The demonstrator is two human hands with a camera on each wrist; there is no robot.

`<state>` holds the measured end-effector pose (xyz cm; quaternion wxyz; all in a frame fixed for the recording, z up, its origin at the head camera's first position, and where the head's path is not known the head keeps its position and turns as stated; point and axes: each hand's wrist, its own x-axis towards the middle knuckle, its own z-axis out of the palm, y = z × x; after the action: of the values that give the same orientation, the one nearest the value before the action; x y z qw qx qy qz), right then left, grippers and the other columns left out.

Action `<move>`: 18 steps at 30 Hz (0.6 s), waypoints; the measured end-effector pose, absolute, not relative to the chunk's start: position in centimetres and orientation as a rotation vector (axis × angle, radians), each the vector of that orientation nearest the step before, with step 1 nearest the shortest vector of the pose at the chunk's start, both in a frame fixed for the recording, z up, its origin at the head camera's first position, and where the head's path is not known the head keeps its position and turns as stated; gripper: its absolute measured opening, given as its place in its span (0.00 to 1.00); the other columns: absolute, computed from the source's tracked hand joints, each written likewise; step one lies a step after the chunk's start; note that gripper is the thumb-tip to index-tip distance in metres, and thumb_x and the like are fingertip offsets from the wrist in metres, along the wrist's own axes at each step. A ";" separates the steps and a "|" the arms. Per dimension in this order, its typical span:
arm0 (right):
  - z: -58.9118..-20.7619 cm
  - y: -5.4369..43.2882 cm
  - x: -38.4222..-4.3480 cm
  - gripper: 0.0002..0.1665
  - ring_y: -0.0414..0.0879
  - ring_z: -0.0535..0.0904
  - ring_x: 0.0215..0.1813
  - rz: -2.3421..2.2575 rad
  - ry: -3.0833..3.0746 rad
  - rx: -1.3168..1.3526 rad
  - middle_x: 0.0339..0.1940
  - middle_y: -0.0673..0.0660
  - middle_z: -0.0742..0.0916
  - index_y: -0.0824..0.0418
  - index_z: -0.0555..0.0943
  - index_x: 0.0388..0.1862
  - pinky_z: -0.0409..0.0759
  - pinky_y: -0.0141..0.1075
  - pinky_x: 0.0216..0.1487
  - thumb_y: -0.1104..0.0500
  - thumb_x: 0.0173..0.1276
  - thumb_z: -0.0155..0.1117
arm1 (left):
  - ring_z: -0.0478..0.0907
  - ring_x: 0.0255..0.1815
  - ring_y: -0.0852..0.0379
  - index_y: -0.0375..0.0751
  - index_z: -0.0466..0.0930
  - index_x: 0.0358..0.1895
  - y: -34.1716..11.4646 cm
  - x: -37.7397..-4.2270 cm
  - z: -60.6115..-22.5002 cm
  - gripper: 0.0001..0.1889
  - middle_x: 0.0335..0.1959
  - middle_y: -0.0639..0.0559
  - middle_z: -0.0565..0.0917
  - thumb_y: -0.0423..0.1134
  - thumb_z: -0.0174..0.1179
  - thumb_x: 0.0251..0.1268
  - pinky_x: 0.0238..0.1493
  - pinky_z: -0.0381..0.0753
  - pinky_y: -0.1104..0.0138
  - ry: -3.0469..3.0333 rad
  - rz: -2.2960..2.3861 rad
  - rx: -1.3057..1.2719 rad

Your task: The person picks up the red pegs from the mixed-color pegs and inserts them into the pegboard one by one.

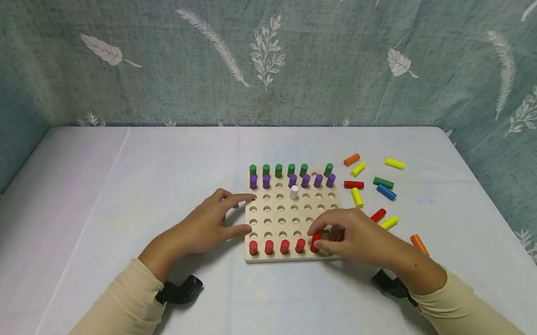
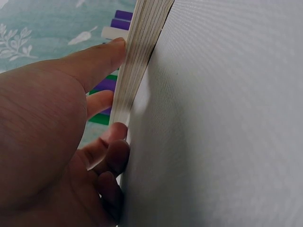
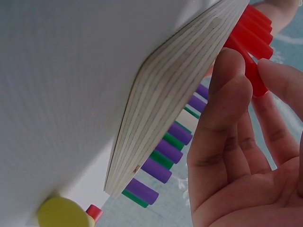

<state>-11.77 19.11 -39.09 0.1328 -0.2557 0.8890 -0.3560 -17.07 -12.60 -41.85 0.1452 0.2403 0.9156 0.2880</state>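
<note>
A wooden pegboard (image 1: pixel 280 208) lies on the table with its holes facing up. My right hand (image 1: pixel 353 232) pinches a red peg (image 1: pixel 316 242) at the board's near row, right of several standing red pegs (image 1: pixel 284 246). The right wrist view shows this red peg (image 3: pixel 255 80) between thumb and fingertips, slightly tilted; its lower end is hidden. A speck of green shows under that hand. My left hand (image 1: pixel 209 220) rests at the board's left edge, fingers and thumb spread. In the left wrist view, its fingertips touch the board's side (image 2: pixel 135 56).
Green pegs (image 1: pixel 279 170) and purple pegs (image 1: pixel 305 181) stand in the far rows, with one white peg (image 1: pixel 294 192) nearer. Right of the board lie loose pegs: yellow (image 1: pixel 394 163), orange (image 1: pixel 351 160), blue (image 1: pixel 386 192), red (image 1: pixel 354 184) and green (image 1: pixel 383 182). A patterned cloth (image 1: pixel 212 50) hangs behind.
</note>
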 end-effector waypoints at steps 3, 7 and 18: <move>-39.1 19.0 -11.7 0.10 0.40 0.80 0.33 -1.028 2.576 -0.740 0.40 0.45 0.87 0.51 0.85 0.46 0.80 0.31 0.34 0.59 0.66 0.71 | 0.71 0.45 0.53 0.62 0.63 0.76 -12.6 -17.0 -41.9 0.38 0.59 0.46 0.72 0.54 0.68 0.63 0.44 0.71 0.61 2.633 0.831 0.693; -39.1 19.0 -11.7 0.10 0.40 0.80 0.33 -1.025 2.572 -0.740 0.40 0.45 0.86 0.51 0.85 0.46 0.80 0.31 0.34 0.59 0.66 0.71 | 0.72 0.47 0.53 0.62 0.63 0.76 -12.7 -17.0 -41.9 0.38 0.59 0.46 0.72 0.55 0.67 0.63 0.45 0.72 0.60 2.637 0.829 0.696; -39.0 18.8 -11.6 0.11 0.38 0.78 0.31 -0.983 2.582 -0.737 0.39 0.44 0.86 0.50 0.85 0.45 0.79 0.31 0.33 0.58 0.64 0.73 | 0.72 0.48 0.52 0.63 0.63 0.76 -12.7 -17.1 -42.0 0.38 0.60 0.46 0.72 0.55 0.68 0.63 0.46 0.72 0.60 2.641 0.828 0.688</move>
<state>-11.58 18.85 -39.03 0.1406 -0.2552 0.8941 -0.3402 -17.06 -12.66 -41.99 0.1444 0.2388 0.9163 0.2872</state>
